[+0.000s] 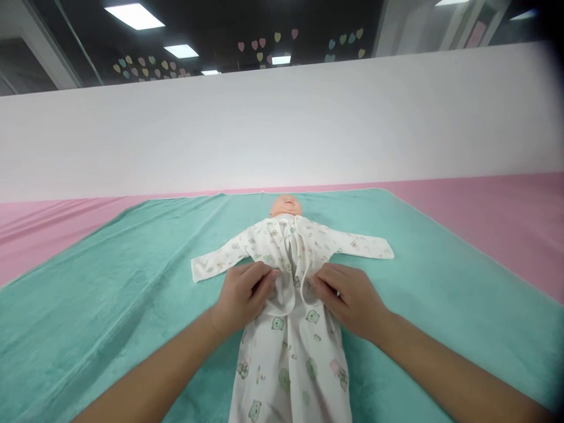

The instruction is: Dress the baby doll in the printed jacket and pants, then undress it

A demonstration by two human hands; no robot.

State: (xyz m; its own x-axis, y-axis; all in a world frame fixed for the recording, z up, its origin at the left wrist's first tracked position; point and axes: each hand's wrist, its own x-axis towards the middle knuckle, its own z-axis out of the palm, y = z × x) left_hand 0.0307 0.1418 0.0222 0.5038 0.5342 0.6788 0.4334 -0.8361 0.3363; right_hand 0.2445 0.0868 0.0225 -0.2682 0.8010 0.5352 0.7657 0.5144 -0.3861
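Note:
A baby doll (286, 205) lies on its back, its head at the far end. It wears a white long-sleeved baby shirt (264, 238) with small animal prints, its sleeves spread to both sides. The shirt's front is parted down the middle, and a thin white tie strip hangs by the right panel. My left hand (247, 294) pinches the left front panel near its lower edge. On the other side, my right hand (350, 296) is closed on the right front panel. Below are white printed baby pants (291, 370), reaching the bottom of the view.
A teal blanket (145, 294) with some creases lies under the doll. Pink sheeting (480, 235) shows around it. Behind stands a low white wall (282, 129), with dark glass (211, 35) bearing heart stickers above.

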